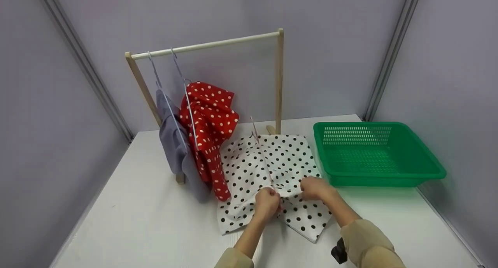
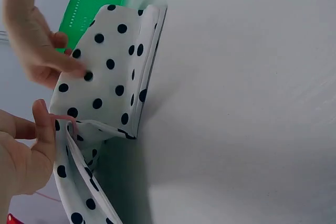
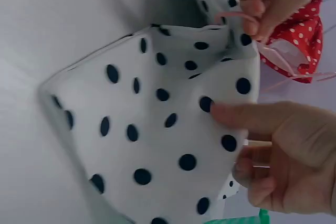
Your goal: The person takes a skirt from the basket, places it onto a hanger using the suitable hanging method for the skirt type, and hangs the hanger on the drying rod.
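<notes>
A white garment with black dots (image 1: 245,174) lies spread on the white table, its near edge lifted. A thin pink hanger (image 2: 64,117) runs along its middle, with the hook toward the rack. My left hand (image 1: 267,204) pinches the near end of the hanger, and the garment's opening edge lies right by those fingers. To the right, my right hand (image 1: 315,188) pinches the dotted cloth; in the right wrist view the thumb (image 3: 236,116) lies on the front of the fabric and the other fingers are behind it, partly hidden.
Behind stands a wooden rack (image 1: 206,45) carrying a grey garment (image 1: 171,143) and a red dotted garment (image 1: 210,116) on hangers at its left end. A green basket (image 1: 389,180) sits at the right. Grey panels (image 1: 330,46) enclose the table.
</notes>
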A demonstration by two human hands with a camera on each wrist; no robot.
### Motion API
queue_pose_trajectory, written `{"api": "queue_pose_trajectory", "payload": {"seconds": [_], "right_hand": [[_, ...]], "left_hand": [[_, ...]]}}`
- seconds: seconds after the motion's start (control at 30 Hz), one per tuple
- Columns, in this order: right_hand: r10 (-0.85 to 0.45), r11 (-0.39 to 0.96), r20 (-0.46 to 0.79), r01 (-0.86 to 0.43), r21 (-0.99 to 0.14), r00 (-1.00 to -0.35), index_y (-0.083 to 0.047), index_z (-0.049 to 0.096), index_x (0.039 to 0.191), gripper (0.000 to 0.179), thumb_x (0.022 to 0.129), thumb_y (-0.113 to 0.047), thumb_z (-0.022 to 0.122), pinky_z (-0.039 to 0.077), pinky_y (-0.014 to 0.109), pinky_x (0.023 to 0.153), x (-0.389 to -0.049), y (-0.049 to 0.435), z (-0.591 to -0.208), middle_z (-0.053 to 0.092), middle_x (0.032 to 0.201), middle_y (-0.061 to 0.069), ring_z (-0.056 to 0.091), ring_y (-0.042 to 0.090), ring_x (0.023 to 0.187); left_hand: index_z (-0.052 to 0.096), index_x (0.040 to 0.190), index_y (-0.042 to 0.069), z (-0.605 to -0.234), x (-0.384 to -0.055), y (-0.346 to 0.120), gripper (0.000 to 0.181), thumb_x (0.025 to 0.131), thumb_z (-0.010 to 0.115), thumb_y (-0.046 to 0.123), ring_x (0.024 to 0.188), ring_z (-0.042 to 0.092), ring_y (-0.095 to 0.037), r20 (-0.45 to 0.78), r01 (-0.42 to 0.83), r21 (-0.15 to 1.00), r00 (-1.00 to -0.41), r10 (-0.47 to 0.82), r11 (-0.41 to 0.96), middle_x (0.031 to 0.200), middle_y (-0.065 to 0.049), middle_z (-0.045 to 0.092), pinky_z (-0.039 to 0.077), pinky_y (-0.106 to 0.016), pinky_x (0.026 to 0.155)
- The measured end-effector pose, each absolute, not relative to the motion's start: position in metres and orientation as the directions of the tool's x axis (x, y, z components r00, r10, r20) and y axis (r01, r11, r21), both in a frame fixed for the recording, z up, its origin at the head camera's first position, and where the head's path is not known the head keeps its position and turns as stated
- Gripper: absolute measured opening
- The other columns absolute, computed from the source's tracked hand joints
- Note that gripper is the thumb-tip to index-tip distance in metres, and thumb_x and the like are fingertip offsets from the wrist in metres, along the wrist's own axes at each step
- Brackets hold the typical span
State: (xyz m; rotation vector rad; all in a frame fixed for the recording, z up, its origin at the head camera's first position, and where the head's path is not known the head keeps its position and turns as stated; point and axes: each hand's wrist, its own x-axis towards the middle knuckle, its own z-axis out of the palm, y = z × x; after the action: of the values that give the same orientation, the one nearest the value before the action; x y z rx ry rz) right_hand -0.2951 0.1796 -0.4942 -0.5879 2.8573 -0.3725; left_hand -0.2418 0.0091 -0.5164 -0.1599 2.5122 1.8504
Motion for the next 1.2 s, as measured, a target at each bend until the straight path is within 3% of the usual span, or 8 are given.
{"api": "queue_pose_trajectory", "payload": {"seconds": [0.23,0.43,0.57,0.7,0.77,0.87,0.97,1.2], "right_hand": [[-0.282,0.943,0.340,-0.324,-0.074,-0.897,0.003,0.059,0.066,0.011,0.076,0.008,0.061,0.047,0.041,0.050,-0.306,0.183,-0.517,0.052,0.064,0.014,0.056,0.030,0.055],[-0.359,0.928,0.204,-0.371,-0.023,-0.911,0.005,0.061,0.078,0.001,0.079,0.005,0.062,0.049,0.041,0.062,-0.303,0.185,-0.552,0.055,0.076,0.015,0.056,0.032,0.072],[-0.367,0.922,0.067,-0.372,-0.109,-0.928,0.006,0.053,0.115,0.032,0.084,0.000,0.061,0.045,0.049,0.082,-0.298,0.182,-0.563,0.053,0.114,0.023,0.052,0.041,0.099],[-0.348,0.903,0.204,-0.386,-0.190,-0.915,0.005,0.045,0.126,0.047,0.082,-0.002,0.060,0.048,0.048,0.074,-0.300,0.180,-0.548,0.047,0.123,0.025,0.056,0.041,0.093],[-0.396,0.864,0.408,-0.484,-0.137,-0.822,0.004,0.053,0.109,0.035,0.077,-0.007,0.062,0.049,0.038,0.058,-0.300,0.181,-0.540,0.054,0.104,0.019,0.057,0.029,0.072],[-0.538,0.752,0.653,-0.654,0.086,-0.533,-0.005,0.052,0.077,0.022,0.071,-0.018,0.068,0.035,0.025,0.041,-0.300,0.180,-0.535,0.047,0.071,0.004,0.040,0.012,0.051],[-0.663,0.647,0.652,-0.720,0.251,-0.369,-0.011,0.048,0.067,0.037,0.070,-0.038,0.073,0.029,0.021,0.040,-0.295,0.174,-0.538,0.041,0.063,-0.002,0.035,0.009,0.051],[-0.713,0.701,0.331,-0.647,0.299,-0.619,-0.003,0.059,0.096,0.065,0.072,-0.063,0.062,0.038,0.030,0.045,-0.273,0.153,-0.555,0.054,0.085,0.006,0.050,0.019,0.067]], "left_hand": [[0.054,0.074,0.004,-0.517,-0.242,0.004,0.009,0.081,0.053,-0.002,0.043,0.055,-0.009,-0.073,-0.109,0.936,-0.990,-0.121,0.335,0.057,-0.003,0.056,0.044,-0.022,0.043],[0.054,0.070,0.004,-0.516,-0.242,0.001,0.012,0.078,0.051,-0.005,0.041,0.054,-0.009,-0.026,-0.068,0.931,-0.992,-0.122,0.358,0.054,-0.004,0.055,0.042,-0.021,0.041],[0.054,0.071,0.003,-0.517,-0.241,-0.001,0.011,0.077,0.051,-0.005,0.041,0.054,-0.009,-0.032,-0.069,0.922,-0.994,-0.105,0.381,0.054,-0.003,0.055,0.042,-0.022,0.041],[0.054,0.070,0.005,-0.515,-0.241,-0.001,0.011,0.077,0.052,-0.003,0.042,0.054,-0.010,-0.032,-0.079,0.901,-0.993,-0.116,0.428,0.053,-0.002,0.054,0.042,-0.023,0.042],[0.054,0.069,0.006,-0.515,-0.242,-0.001,0.012,0.077,0.052,-0.003,0.041,0.054,-0.009,-0.016,-0.070,0.892,-0.992,-0.123,0.446,0.051,-0.001,0.054,0.041,-0.024,0.041],[0.054,0.067,0.006,-0.515,-0.243,-0.001,0.012,0.077,0.053,-0.002,0.039,0.052,-0.008,-0.004,-0.062,0.888,-0.992,-0.127,0.456,0.048,0.000,0.053,0.040,-0.023,0.040],[0.055,0.067,0.007,-0.516,-0.244,-0.001,0.012,0.077,0.053,0.000,0.038,0.051,-0.008,0.009,-0.053,0.888,-0.991,-0.132,0.458,0.047,0.001,0.052,0.039,-0.023,0.040],[0.053,0.065,0.006,-0.523,-0.244,0.000,0.014,0.076,0.052,-0.002,0.038,0.049,-0.007,0.046,-0.039,0.879,-0.985,-0.165,0.475,0.049,0.000,0.051,0.039,-0.022,0.039]]}}
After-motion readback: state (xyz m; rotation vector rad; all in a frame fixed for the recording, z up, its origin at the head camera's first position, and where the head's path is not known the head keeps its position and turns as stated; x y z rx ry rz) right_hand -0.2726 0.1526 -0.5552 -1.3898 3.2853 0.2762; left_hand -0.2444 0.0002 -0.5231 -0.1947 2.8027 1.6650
